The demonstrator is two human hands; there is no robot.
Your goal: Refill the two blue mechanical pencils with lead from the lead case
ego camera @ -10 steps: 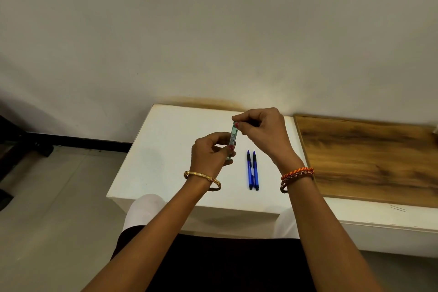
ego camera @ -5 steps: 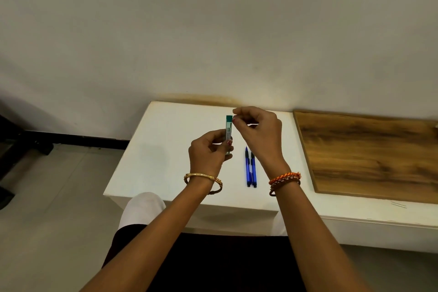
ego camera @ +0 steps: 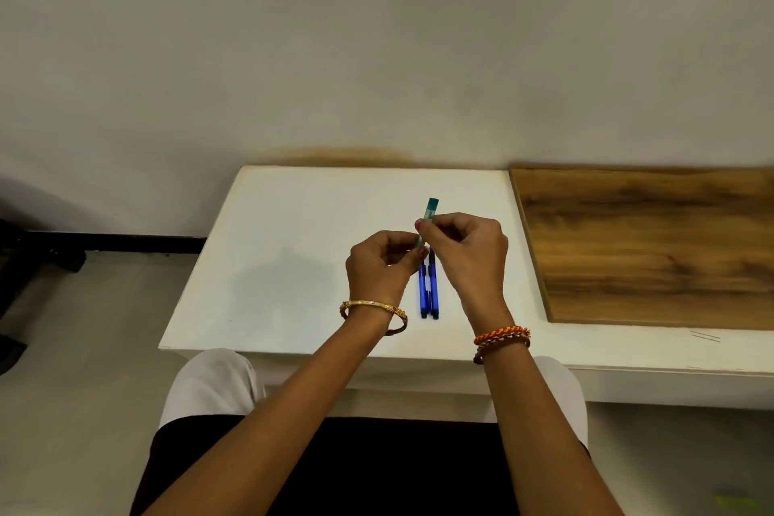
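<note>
A slim green lead case [ego camera: 430,209] stands nearly upright above the white table [ego camera: 301,247]. My left hand [ego camera: 383,268] pinches its lower end. My right hand [ego camera: 465,251] pinches it higher up, just under the green top. Two blue mechanical pencils [ego camera: 428,291] lie side by side on the table below and between my hands, tips pointing away from me, their far ends hidden behind my fingers.
A wooden board [ego camera: 653,247] lies on the right part of the table. A pale wall stands right behind the table. Grey floor and a dark object [ego camera: 25,260] are at the left. My knees sit under the front edge.
The lead case has tilted a little to the right and my right-hand fingers have slid lower on it, leaving the green top exposed. The pencils have not moved.
</note>
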